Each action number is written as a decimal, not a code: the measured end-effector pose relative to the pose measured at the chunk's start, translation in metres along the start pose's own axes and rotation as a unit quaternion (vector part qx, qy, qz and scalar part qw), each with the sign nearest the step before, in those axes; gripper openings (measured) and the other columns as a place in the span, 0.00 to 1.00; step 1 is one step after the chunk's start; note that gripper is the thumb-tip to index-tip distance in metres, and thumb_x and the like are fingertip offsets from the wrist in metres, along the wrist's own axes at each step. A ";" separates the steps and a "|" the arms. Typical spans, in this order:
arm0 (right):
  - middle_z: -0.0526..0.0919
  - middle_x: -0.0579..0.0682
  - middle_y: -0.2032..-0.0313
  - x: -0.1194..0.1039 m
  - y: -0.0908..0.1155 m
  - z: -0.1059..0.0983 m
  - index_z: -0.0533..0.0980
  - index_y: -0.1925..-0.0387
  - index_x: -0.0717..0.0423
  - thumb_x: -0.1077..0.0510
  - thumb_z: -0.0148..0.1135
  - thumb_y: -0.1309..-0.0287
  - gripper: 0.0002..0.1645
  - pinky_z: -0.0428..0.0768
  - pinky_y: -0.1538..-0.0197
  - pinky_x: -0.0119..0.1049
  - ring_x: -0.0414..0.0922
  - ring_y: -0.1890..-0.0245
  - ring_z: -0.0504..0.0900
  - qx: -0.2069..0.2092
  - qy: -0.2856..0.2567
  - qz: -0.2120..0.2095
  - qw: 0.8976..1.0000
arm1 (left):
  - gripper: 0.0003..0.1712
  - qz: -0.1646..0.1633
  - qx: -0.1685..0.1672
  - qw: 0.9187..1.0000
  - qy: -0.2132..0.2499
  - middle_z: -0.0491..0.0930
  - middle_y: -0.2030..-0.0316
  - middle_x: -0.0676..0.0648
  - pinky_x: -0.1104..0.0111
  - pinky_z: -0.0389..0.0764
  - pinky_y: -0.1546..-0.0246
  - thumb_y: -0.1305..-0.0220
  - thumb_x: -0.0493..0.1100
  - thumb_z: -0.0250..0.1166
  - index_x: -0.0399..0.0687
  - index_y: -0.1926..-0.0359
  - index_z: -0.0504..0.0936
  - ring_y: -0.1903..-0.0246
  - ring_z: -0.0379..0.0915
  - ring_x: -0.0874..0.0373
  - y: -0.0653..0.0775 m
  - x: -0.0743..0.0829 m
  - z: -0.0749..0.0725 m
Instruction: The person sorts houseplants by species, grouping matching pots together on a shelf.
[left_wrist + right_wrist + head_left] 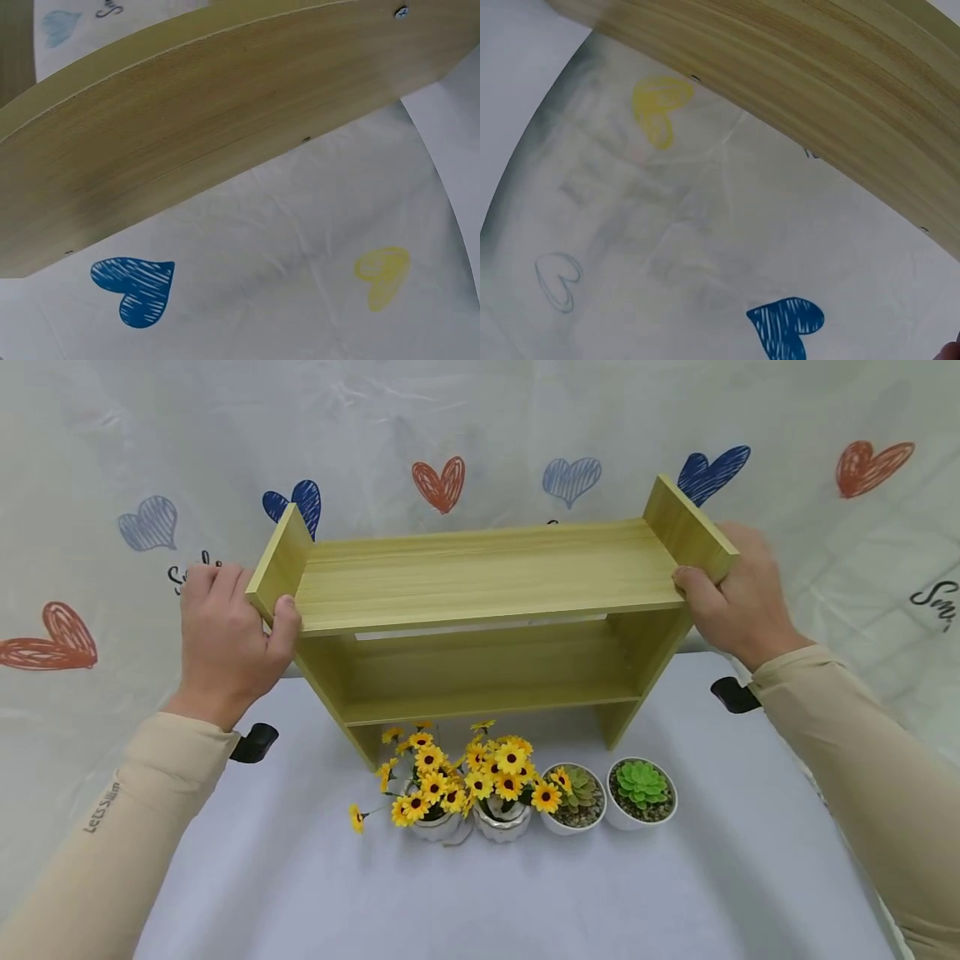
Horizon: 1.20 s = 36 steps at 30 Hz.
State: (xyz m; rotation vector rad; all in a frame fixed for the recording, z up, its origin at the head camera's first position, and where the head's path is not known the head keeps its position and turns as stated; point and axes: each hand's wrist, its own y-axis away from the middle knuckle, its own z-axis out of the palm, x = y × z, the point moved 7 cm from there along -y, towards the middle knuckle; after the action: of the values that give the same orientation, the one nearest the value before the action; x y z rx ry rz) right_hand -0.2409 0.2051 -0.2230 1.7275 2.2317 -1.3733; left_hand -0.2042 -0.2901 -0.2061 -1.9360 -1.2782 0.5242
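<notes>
A light wooden two-tier shelf (pixel 480 572) stands at the back of the white table, tilted in the head view. My left hand (pixel 228 635) grips its upper left side panel, thumb at the front edge and fingers around the outside. At the opposite end my right hand (pixel 738 593) holds the right side panel, its thumb on the inner face near the shelf board. In the left wrist view the outer side panel (pixel 225 112) fills the upper part, with screws showing. The right wrist view shows the other side panel (pixel 802 82); only a fingertip appears at the lower right corner.
Before the shelf stand two white pots of yellow flowers (pixel 502 827), a succulent pot (pixel 573 828) and a bright green succulent (pixel 641 783) in a white pot. The white table (pixel 480 902) extends toward me. Behind hangs a pale curtain (pixel 495 410) printed with hearts.
</notes>
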 end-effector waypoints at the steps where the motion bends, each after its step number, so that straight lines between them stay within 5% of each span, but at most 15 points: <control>1: 0.71 0.44 0.72 -0.002 -0.001 0.003 0.75 0.70 0.63 0.54 0.54 0.47 0.14 0.59 0.72 0.29 0.31 0.71 0.65 -0.001 -0.002 0.001 1.000 | 0.30 -0.001 0.001 1.000 -0.002 0.71 0.74 0.30 0.45 0.60 0.49 0.32 0.53 0.42 0.30 0.77 0.69 0.62 0.64 0.35 0.002 -0.002 -0.002; 7: 0.71 0.46 0.70 -0.010 -0.003 0.015 0.75 0.67 0.62 0.53 0.53 0.45 0.15 0.60 0.70 0.31 0.33 0.69 0.65 -0.018 -0.017 0.015 1.000 | 0.29 -0.014 0.006 1.000 0.005 0.71 0.73 0.28 0.44 0.58 0.49 0.33 0.52 0.43 0.28 0.76 0.69 0.62 0.64 0.34 0.009 -0.012 -0.012; 15: 0.72 0.49 0.67 -0.009 -0.002 0.017 0.75 0.62 0.61 0.52 0.52 0.42 0.17 0.62 0.72 0.32 0.36 0.69 0.66 -0.036 -0.017 0.030 0.999 | 0.31 0.005 -0.029 0.999 -0.027 0.72 0.72 0.30 0.45 0.61 0.50 0.30 0.54 0.41 0.29 0.75 0.71 0.60 0.64 0.36 0.005 -0.008 -0.016; 23: 0.73 0.55 0.66 -0.011 0.003 0.011 0.76 0.61 0.62 0.52 0.51 0.41 0.17 0.63 0.68 0.37 0.43 0.62 0.68 -0.045 -0.008 0.054 0.998 | 0.30 -0.045 -0.059 0.997 0.009 0.74 0.68 0.29 0.45 0.62 0.44 0.28 0.52 0.43 0.28 0.70 0.73 0.58 0.65 0.36 0.000 -0.013 -0.006; 27: 0.75 0.62 0.62 -0.009 0.007 0.007 0.77 0.55 0.66 0.51 0.50 0.40 0.23 0.59 0.63 0.42 0.45 0.55 0.63 -0.054 0.010 0.056 0.997 | 0.29 -0.045 -0.061 0.997 0.021 0.76 0.65 0.29 0.44 0.62 0.43 0.28 0.52 0.44 0.27 0.68 0.75 0.56 0.66 0.35 0.000 -0.012 -0.001; 36: 0.78 0.66 0.58 -0.004 0.009 0.000 0.78 0.48 0.68 0.50 0.51 0.41 0.28 0.60 0.65 0.38 0.43 0.59 0.64 -0.041 0.027 0.042 0.998 | 0.29 -0.044 -0.062 0.997 0.032 0.76 0.65 0.29 0.46 0.62 0.44 0.28 0.52 0.44 0.28 0.69 0.74 0.55 0.64 0.36 -0.006 -0.010 0.008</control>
State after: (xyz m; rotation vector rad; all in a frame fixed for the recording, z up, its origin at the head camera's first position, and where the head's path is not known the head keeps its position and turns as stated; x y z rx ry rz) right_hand -0.2324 0.2018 -0.2270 1.8297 2.1799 -1.2159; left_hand -0.2171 -0.2947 -0.2068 -1.9709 -1.3750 0.3426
